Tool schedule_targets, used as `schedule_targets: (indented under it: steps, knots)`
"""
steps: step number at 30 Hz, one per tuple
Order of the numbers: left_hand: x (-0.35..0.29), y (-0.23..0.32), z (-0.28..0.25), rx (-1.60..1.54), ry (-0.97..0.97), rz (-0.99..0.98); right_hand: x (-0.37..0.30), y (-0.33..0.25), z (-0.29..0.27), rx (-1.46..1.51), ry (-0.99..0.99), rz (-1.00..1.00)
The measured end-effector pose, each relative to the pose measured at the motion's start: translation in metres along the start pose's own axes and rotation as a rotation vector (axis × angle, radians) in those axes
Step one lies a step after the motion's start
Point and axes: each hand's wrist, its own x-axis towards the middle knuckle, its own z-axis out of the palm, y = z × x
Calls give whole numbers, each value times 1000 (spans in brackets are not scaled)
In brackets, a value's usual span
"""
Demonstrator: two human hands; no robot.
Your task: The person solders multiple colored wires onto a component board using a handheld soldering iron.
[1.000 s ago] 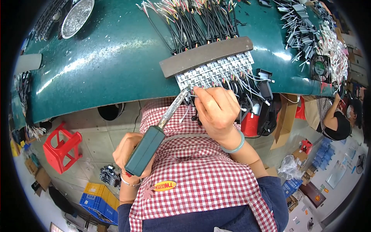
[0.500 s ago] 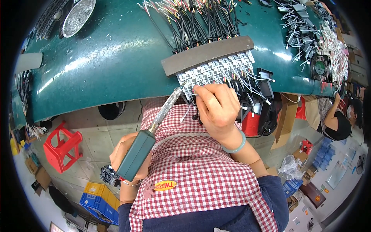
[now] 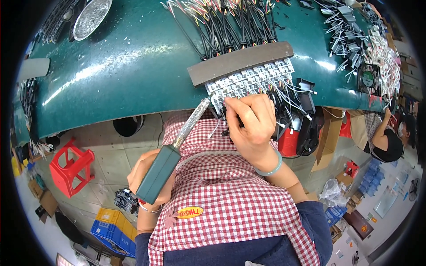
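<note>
Glossy green and scuffed, the tabletop (image 3: 128,75) curves across the view above a floor of pale square tiles. Near the middle of its near edge lie the boards (image 3: 262,76), thin white strips in close rows, dotted with small dark parts. A flat, matt brown bar (image 3: 242,63) rests across their far side; beyond it, smooth black cables (image 3: 235,29) fan out toward the far edge, ending in thin coloured wires.

The left hand (image 3: 140,169) is wrapped around the soldering iron (image 3: 159,174), its dark green handle boxy, its metal barrel round and mottled. The tip is at the boards' near left corner; whether it touches cannot be told. Just beside it, the right hand (image 3: 253,122) has thumb and forefinger pinched together at the boards; anything between them is too small to tell.

Toward the tabletop's left end sits an oval metal dish (image 3: 92,18), its inside rough and silvery.
</note>
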Motion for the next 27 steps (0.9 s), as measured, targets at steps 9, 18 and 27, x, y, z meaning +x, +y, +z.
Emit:
schedule_targets:
  steps: [9, 18, 27]
  knots:
    - [10, 3, 7, 44, 33, 94, -1, 1, 1, -5, 7, -27]
    - [11, 0, 9, 48, 21, 128, 0, 2, 2, -8, 1, -30]
    - [12, 0, 8, 85, -20, 154, 0, 2, 2, -14, 6, -35]
